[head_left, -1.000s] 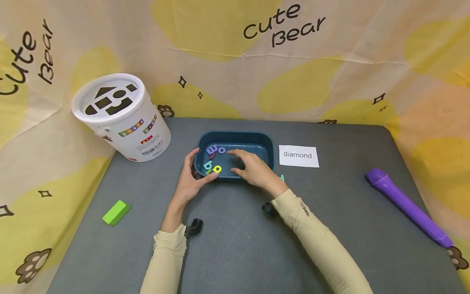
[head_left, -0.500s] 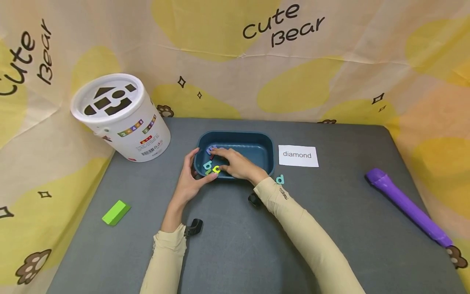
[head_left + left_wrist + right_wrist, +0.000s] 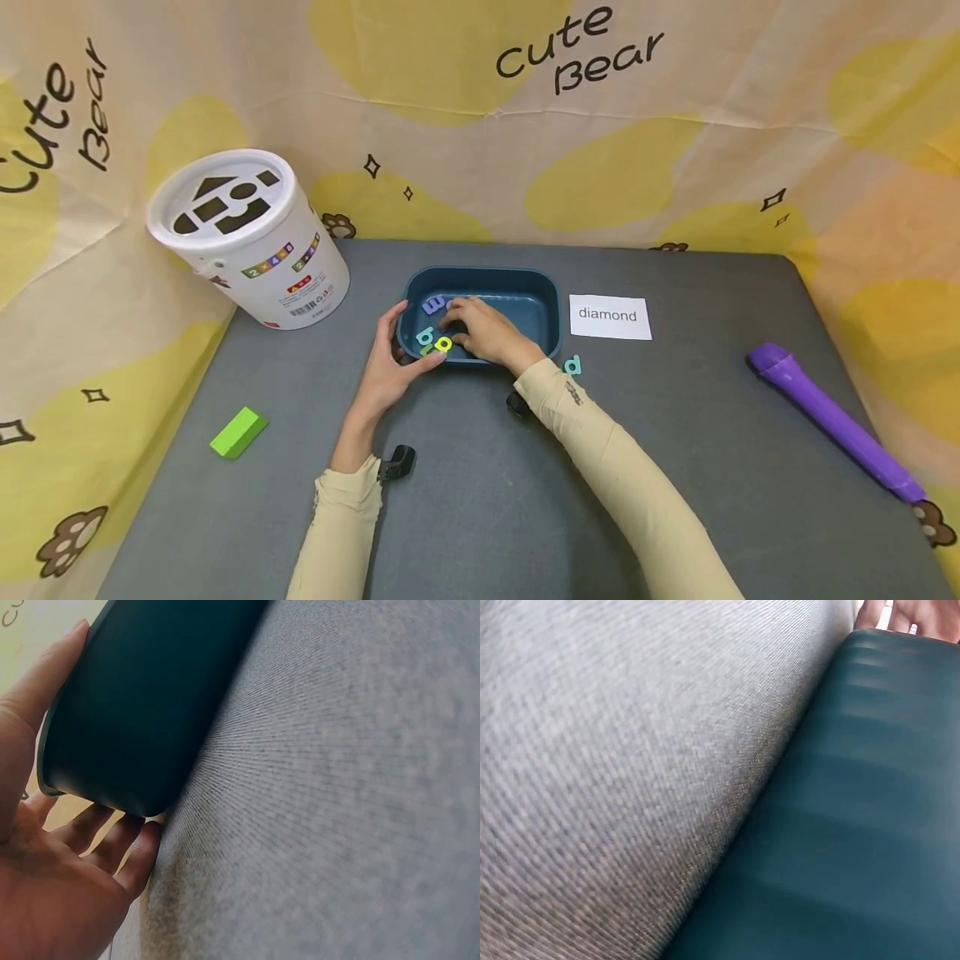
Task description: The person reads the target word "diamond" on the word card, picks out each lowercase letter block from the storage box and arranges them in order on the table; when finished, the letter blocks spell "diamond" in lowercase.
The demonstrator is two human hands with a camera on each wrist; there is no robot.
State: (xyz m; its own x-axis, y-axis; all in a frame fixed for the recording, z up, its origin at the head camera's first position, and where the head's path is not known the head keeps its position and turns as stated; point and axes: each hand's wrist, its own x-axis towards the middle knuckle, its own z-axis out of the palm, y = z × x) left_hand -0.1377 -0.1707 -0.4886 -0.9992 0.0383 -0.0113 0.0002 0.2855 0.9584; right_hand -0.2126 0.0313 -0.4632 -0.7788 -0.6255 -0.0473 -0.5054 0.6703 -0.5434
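Observation:
A dark blue tray (image 3: 525,308) lies mid-table with small plastic letters at its left end. My left hand (image 3: 384,373) grips that end, thumb over the near rim and fingers around the outer side; the left wrist view shows these fingers on the tray wall (image 3: 142,712). Inside the tray my right hand (image 3: 489,333) reaches down with bent fingers, and I cannot tell what they hold. Near its fingertips lie a purple m (image 3: 433,305), a teal b (image 3: 424,337), a yellow letter (image 3: 443,343) and a green piece (image 3: 427,350). A purple o is mostly hidden behind the fingers.
A teal d (image 3: 572,365) lies right of the tray, below a white card (image 3: 611,317) reading "diamond". At the left stand a white bucket (image 3: 281,275) with a cut-out lid and a green block (image 3: 238,432). A purple microphone-shaped stick (image 3: 836,421) lies at the right.
My right hand has moved left across the tray to the letters, then slightly back right. The dark red piece near the m is out of sight now. My left hand stays on the tray.

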